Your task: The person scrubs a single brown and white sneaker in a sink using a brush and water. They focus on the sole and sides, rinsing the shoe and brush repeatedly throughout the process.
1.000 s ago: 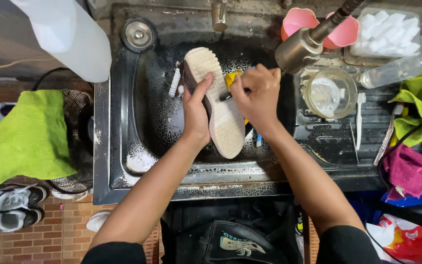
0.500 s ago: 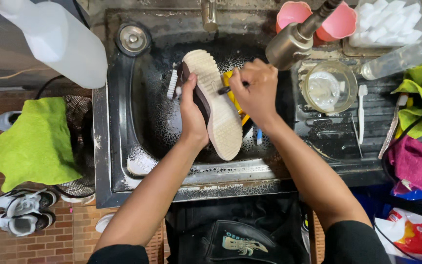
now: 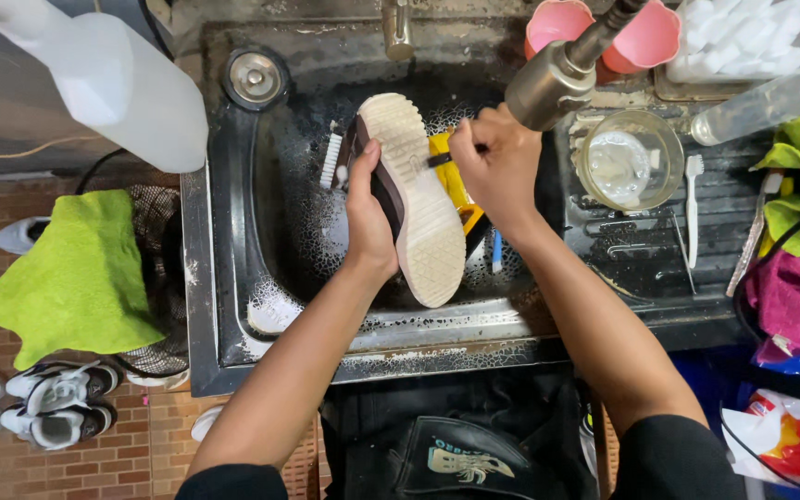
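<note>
A: Position and axis of shoe?

B: Held sole-up over black sink basin. Long axis running from far rim toward near rim, slightly diagonal; one end near the tap, other end close to the near rim. Cream ribbed sole facing camera, dark upper turned left.

A: Grip state?

B: Left hand clamped around upper at mid-length, thumb on sole edge. Right hand closed on small dark brush, bristle end touching sole edge.

A: Clearance?

B: Open basin to the left, foam-streaked. Tight on the right: yellow item under shoe, spray head just above right knuckles. White brush lying just beside far end.

A: Surroundings?

B: Wet drainboard on right holding glass bowl, toothbrush, pink cups. Green cloth and sneakers on left, over brick floor.
</note>
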